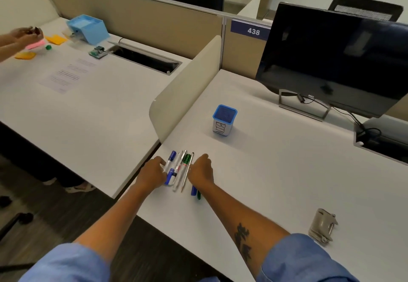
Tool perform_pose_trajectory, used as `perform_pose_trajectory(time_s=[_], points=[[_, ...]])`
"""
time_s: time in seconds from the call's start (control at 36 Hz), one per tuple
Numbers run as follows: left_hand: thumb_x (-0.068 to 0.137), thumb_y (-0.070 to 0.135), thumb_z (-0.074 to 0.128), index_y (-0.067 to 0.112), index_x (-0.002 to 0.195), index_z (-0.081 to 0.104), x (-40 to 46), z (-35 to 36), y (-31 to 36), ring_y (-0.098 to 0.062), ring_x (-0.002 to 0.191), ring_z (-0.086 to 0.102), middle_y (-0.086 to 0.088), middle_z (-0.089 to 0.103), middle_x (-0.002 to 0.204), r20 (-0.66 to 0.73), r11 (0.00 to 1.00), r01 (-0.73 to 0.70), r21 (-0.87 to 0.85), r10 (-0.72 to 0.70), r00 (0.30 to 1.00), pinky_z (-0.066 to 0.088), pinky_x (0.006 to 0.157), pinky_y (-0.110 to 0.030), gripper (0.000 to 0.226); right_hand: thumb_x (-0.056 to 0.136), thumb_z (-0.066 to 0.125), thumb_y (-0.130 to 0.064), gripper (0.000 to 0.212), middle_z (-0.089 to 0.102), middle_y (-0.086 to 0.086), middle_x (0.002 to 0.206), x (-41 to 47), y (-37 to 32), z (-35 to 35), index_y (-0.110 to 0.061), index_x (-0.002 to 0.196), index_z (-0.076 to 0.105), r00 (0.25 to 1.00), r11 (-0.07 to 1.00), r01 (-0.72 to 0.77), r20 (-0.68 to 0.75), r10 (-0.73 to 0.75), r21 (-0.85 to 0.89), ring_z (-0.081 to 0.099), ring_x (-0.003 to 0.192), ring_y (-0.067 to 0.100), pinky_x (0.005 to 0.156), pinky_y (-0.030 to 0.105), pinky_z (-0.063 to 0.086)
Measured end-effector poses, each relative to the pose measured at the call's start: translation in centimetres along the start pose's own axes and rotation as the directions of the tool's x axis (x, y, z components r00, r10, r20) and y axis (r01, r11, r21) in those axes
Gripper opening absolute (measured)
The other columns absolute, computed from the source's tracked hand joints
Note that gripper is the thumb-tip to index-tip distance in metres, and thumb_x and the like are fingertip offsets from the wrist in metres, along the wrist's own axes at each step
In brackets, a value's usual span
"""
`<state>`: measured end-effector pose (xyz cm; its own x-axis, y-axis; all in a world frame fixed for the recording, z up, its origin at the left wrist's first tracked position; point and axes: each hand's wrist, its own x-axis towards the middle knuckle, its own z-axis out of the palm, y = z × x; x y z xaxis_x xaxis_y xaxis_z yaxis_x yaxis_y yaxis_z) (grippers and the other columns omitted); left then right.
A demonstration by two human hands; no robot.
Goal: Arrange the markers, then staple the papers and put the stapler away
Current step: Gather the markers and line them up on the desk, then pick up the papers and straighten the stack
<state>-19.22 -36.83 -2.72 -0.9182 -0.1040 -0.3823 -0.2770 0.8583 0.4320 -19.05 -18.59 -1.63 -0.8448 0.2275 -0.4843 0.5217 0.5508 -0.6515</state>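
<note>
Two hands flank a cluster of markers [177, 170] lying side by side near the desk's [276, 171] front-left edge, lower centre of the frame. The left hand [152, 174] touches the blue-capped ones with curled fingers; the right hand [201, 170] rests knuckles-up against the far side, two more pens poking out beneath its wrist. Whether either actually grips anything, I cannot tell. Above them stands a blue bin [224, 120]; a low divider [185, 87] rises at upper left, a monitor [335, 58] at upper right, a grey clamp [322, 226] lower right
</note>
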Motion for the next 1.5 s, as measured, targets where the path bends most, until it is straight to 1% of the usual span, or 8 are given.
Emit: perform_pose_trajectory(time_s=[0.22, 0.67, 0.81, 0.92, 1.0, 1.11, 1.25, 1.5], points=[[0.088, 0.018, 0.069, 0.022, 0.119, 0.059, 0.4, 0.6, -0.6, -0.015, 0.086, 0.066, -0.001, 0.067, 0.107, -0.027, 1.000, -0.019, -0.005, 0.019, 0.999, 0.060, 0.078, -0.035, 0.033, 0.092, 0.071, -0.017, 0.048, 0.052, 0.016, 0.138, 0.0, 0.1, -1.1, -0.006, 0.133, 0.046, 0.999, 1.000, 0.022, -0.035, -0.022, -0.014, 0.062, 0.122, 0.033, 0.098, 0.039, 0.056], [0.093, 0.012, 0.059, 0.013, 0.124, 0.060, 0.0, 0.2, 0.2, -0.009, 0.080, 0.060, -0.005, 0.065, 0.116, -0.045, 1.000, 0.008, -0.003, -0.008, 0.999, 0.044, 0.061, -0.023, 0.031, 0.091, 0.068, -0.019, 0.031, 0.060, 0.013, 0.120, -1.0, 2.0, -2.1, -0.006, 0.116, 0.055, 0.996, 0.995, 0.084, -0.028, -0.085, -0.054, 0.066, 0.103, 0.029, 0.079, 0.037, 0.056], [0.095, 0.014, 0.059, 0.010, 0.127, 0.062, -0.3, -0.2, 0.2, -0.020, 0.098, 0.065, -0.007, 0.063, 0.130, -0.095, 1.000, 0.015, 0.004, -0.015, 0.995, 0.053, 0.082, -0.031, 0.032, 0.093, 0.068, -0.023, 0.034, 0.056, 0.009, 0.125, -1.5, 3.2, -2.8, -0.011, 0.122, 0.054, 0.989, 0.983, 0.146, 0.010, -0.145, -0.116, 0.060, 0.114, 0.026, 0.095, 0.039, 0.056], [0.099, 0.016, 0.059, 0.007, 0.133, 0.059, -1.7, 0.0, 1.4, -0.023, 0.102, 0.066, -0.011, 0.064, 0.132, -0.142, 0.999, 0.004, -0.049, -0.011, 0.990, 0.048, 0.080, -0.030, 0.035, 0.096, 0.067, -0.026, 0.040, 0.053, 0.009, 0.133, -2.1, 4.2, -3.8, -0.011, 0.131, 0.053, 0.982, 0.970, 0.186, 0.012, -0.186, -0.158, 0.054, 0.124, 0.027, 0.102, 0.041, 0.053], [0.101, 0.032, 0.060, 0.010, 0.138, 0.057, -2.6, 0.3, 2.5, -0.031, 0.122, 0.063, -0.013, 0.063, 0.137, -0.236, 0.998, -0.039, -0.043, 0.028, 0.971, 0.054, 0.098, -0.045, 0.044, 0.098, 0.064, -0.029, 0.045, 0.050, 0.008, 0.140, -2.7, 5.1, -5.0, -0.013, 0.138, 0.050, 0.974, 0.953, 0.223, 0.012, -0.225, -0.204, 0.048, 0.132, 0.029, 0.107, 0.042, 0.048], [0.101, 0.053, 0.050, 0.013, 0.149, 0.046, -3.5, 1.7, 4.0, -0.035, 0.144, 0.044, -0.015, 0.046, 0.155, -0.329, 0.993, -0.077, 0.085, 0.101, 0.939, 0.037, 0.117, -0.061, 0.062, 0.100, 0.059, -0.036, 0.049, 0.048, 0.009, 0.143, -3.7, 6.9, -7.2, -0.013, 0.142, 0.048, 0.950, 0.894, 0.290, -0.011, -0.313, -0.342, 0.042, 0.136, 0.031, 0.109, 0.047, 0.042], [0.103, 0.053, 0.047, 0.011, 0.158, 0.033, -5.4, 4.3, 7.5, -0.036, 0.158, 0.011, -0.017, 0.018, 0.167, -0.369, 0.972, -0.183, 0.147, 0.225, 0.902, 0.005, 0.123, -0.068, 0.071, 0.102, 0.051, -0.046, 0.066, 0.019, 0.010, 0.169, -4.5, 9.9, -10.3, -0.016, 0.157, 0.030, 0.930, 0.828, 0.303, -0.043, -0.365, -0.472, 0.006, 0.159, 0.030, 0.128, 0.055, 0.011], [0.098, 0.068, 0.023, 0.014, 0.161, 0.027, -8.9, 8.0, 15.7, -0.035, 0.161, 0.004, -0.013, 0.008, 0.173, -0.274, 0.907, -0.320, 0.273, 0.392, 0.878, 0.005, 0.126, -0.065, 0.083, 0.102, 0.037, -0.059, 0.084, -0.018, 0.009, 0.172, -5.7, 15.4, -18.2, -0.016, 0.166, 0.003, 0.873, 0.744, 0.313, -0.130, -0.471, -0.591, -0.018, 0.159, 0.028, 0.127, 0.058, -0.006]])
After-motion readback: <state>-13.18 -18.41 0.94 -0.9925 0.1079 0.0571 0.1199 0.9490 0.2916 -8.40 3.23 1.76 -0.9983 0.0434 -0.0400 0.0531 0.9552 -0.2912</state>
